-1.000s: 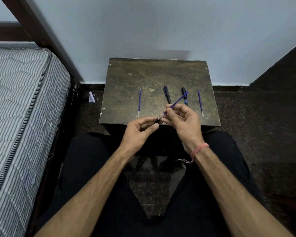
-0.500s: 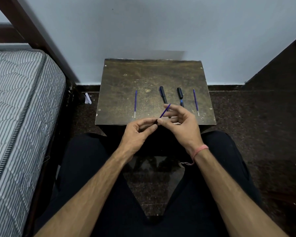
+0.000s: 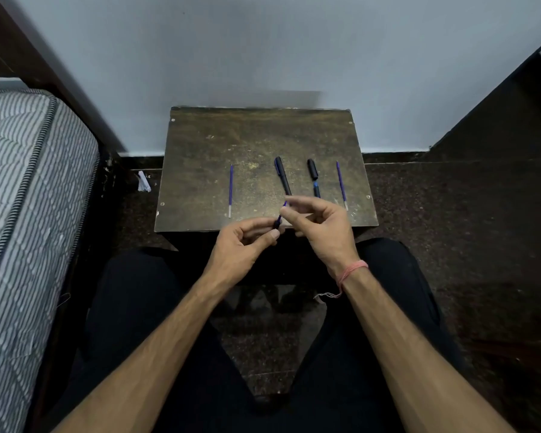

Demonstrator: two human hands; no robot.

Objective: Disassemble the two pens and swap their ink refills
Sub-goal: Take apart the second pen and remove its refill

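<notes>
At far left, a striped mattress [image 3: 22, 195] runs along the frame edge. A scrap of white paper [image 3: 143, 181] lies on the dark floor between the mattress and the worktop [image 3: 219, 145].

On the worktop, left to right: a loose blue refill [image 3: 230, 190] lying roughly front to back, tip toward the person; a black pen barrel [image 3: 283, 175], its near end hidden behind the right fingers; a second black pen part with a blue band [image 3: 314, 177]; and another loose blue refill [image 3: 341, 185] near the right edge. All four lie apart from each other.

Above the worktop's near edge, the left hand [image 3: 241, 248] is closed, thumb and forefinger pinched on a short dark pen piece [image 3: 277, 225]. A thin blue refill [image 3: 282, 210] rises from that piece, up and to the right. The right hand [image 3: 320, 228] is narrowed, its fingertips [image 3: 289, 204] pinched on the upper end of this refill; this area is blurred. A pink thread band [image 3: 352, 270] circles the right wrist.
</notes>
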